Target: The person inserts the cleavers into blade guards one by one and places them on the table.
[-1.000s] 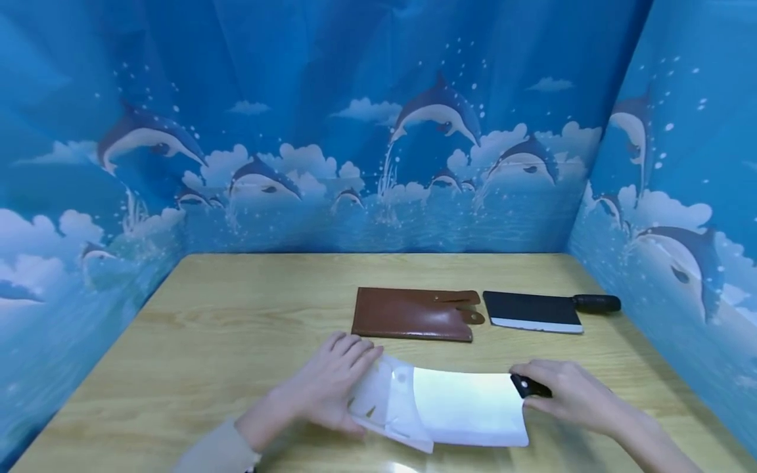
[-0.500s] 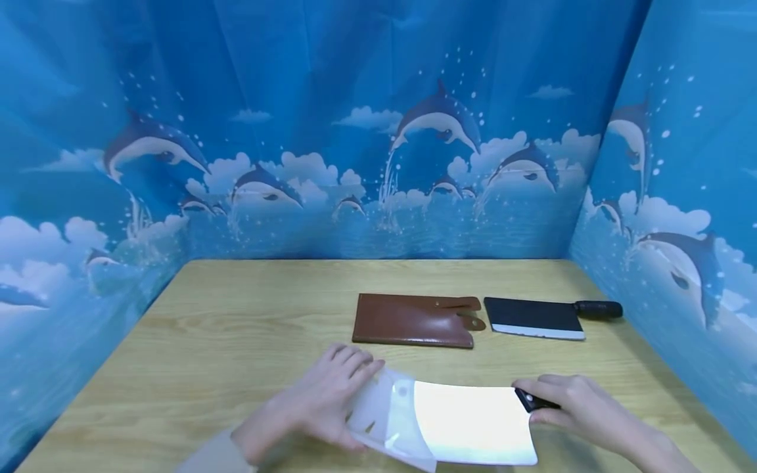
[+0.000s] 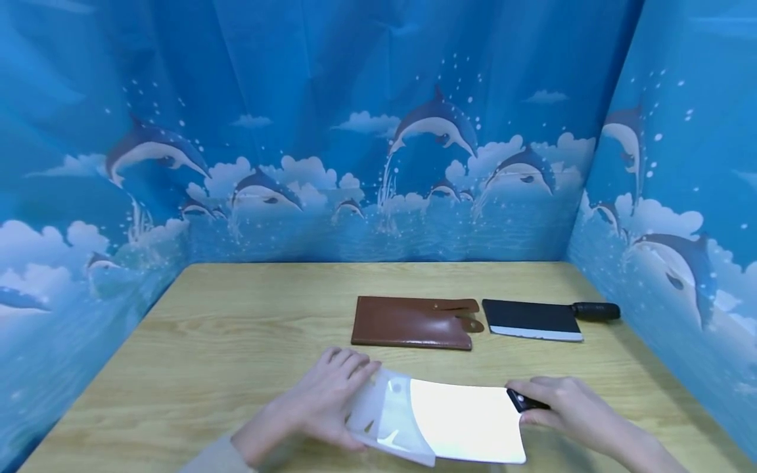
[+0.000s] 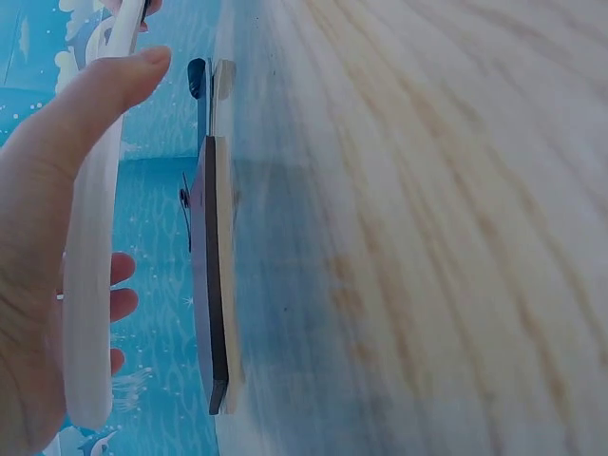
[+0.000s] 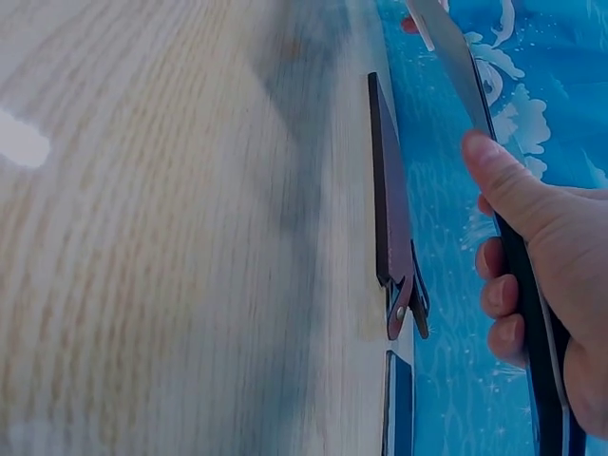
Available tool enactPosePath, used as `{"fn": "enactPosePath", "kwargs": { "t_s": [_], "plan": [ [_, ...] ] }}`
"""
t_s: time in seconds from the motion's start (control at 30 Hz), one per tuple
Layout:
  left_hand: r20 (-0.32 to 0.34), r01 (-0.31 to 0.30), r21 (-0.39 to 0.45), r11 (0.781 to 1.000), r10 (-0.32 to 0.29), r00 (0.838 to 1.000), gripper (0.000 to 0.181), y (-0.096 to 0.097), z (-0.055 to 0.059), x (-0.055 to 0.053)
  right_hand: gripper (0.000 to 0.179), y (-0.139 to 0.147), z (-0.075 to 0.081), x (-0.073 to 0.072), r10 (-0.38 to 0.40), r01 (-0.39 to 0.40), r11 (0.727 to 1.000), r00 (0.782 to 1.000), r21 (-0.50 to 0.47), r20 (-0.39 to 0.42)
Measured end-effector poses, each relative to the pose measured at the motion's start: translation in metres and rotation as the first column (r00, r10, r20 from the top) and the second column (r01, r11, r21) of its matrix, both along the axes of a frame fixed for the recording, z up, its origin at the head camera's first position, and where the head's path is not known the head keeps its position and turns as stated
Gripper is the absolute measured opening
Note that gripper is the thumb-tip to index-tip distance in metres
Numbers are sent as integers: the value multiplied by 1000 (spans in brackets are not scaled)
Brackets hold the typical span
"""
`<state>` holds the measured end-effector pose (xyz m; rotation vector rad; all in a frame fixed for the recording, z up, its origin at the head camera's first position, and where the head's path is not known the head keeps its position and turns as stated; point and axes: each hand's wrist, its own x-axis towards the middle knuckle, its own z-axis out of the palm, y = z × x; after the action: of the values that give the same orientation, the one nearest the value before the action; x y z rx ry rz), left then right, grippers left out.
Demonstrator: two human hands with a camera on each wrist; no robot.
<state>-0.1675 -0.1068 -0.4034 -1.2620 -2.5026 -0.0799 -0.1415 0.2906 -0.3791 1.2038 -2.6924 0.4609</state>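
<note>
My left hand (image 3: 331,401) holds a translucent white plastic knife sheath (image 3: 381,410) by its left end, thumb at the near edge and fingers over the far edge. The front of a cleaver's wide, bright blade (image 3: 467,420) lies inside this sheath, and the rest shows bare to the right. My right hand (image 3: 570,410) grips the cleaver's black handle (image 5: 532,332), with the thumb along it near the blade. Both wrist views show the sheath (image 4: 92,285) and the cleaver raised above the table.
Behind the hands, a brown leather knife sheath (image 3: 411,322) lies on the wooden table (image 3: 248,315), its snap-strap end to the right. Beside it lies a second cleaver (image 3: 529,316), dark-bladed, handle pointing right. Blue dolphin-print curtains (image 3: 296,131) enclose the back and sides.
Over the last half second my right hand and the cleaver have shifted slightly left, toward the plastic sheath. The left hand keeps its hold. The head view has tilted a little.
</note>
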Motion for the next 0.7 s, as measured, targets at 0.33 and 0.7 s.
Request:
{"fn": "enactPosePath", "kwargs": {
  "t_s": [0.33, 0.7],
  "plan": [
    [7, 11, -7, 1000, -11, 1000, 110, -1, -5, -1, 40, -1, -4, -2, 64, -63, 997, 997, -35, 43],
    [-24, 19, 20, 1000, -18, 1000, 108, -3, -9, -2, 43, -3, -7, -6, 69, -66, 997, 993, -30, 99]
  ]
}}
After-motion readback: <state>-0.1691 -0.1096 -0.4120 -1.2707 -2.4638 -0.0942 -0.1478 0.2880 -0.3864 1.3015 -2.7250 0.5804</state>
